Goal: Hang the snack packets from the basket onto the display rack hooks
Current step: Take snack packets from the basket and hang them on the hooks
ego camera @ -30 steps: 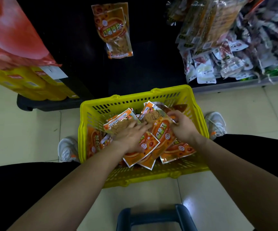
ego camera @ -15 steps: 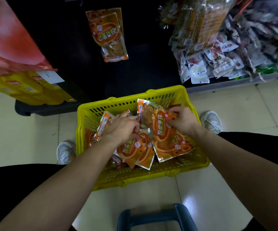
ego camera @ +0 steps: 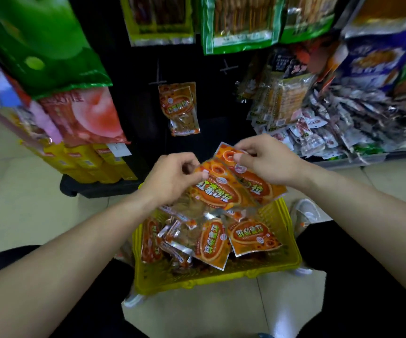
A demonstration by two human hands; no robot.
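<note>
Both hands are lifting two overlapped snack packets (ego camera: 217, 193) just above the yellow basket (ego camera: 292, 242); the left hand (ego camera: 172, 181) is pinching the front one's top edge, and the right hand (ego camera: 267, 164) is pinching the rear one's top corner. Their long axes are slanting up towards the rack, top ends leading; a bare hook (ego camera: 228, 68) is waiting above the right hand, which looks the nearer.

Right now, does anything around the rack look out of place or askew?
Only mildly: the small packets on the low right shelf lie in a loose, overlapping heap, some at its front edge. The hung orange packets tilt slightly. No damage visible.
</note>
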